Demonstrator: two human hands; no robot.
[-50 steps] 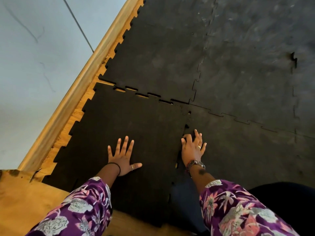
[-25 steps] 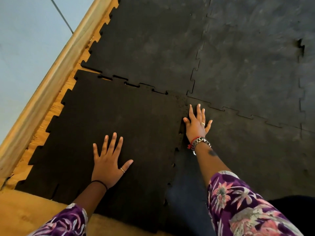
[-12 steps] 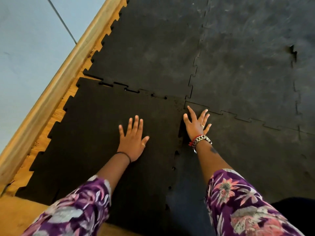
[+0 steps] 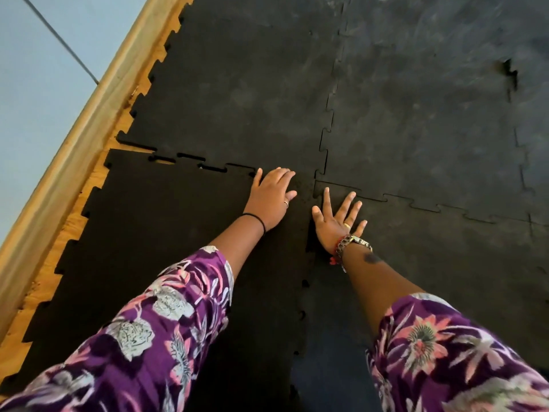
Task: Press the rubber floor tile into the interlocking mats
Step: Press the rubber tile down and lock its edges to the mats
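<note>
Tile: left hand, flat and open, presses its far corner to seat the tabs; right hand, splayed empty, steadies the adjoining mat.

Purple floral sleeves at lower left and lower right; thin black wristband and ring on left hand; metal-link watch, red thread, gold ring on right hand.

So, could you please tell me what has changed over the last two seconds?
The left hand slid forward from mid-tile to the far right corner of the rubber floor tile. The right hand crept forward along the side seam toward the same corner. Both stay flat, grasping nothing; gaps along the far seam remain.
</note>
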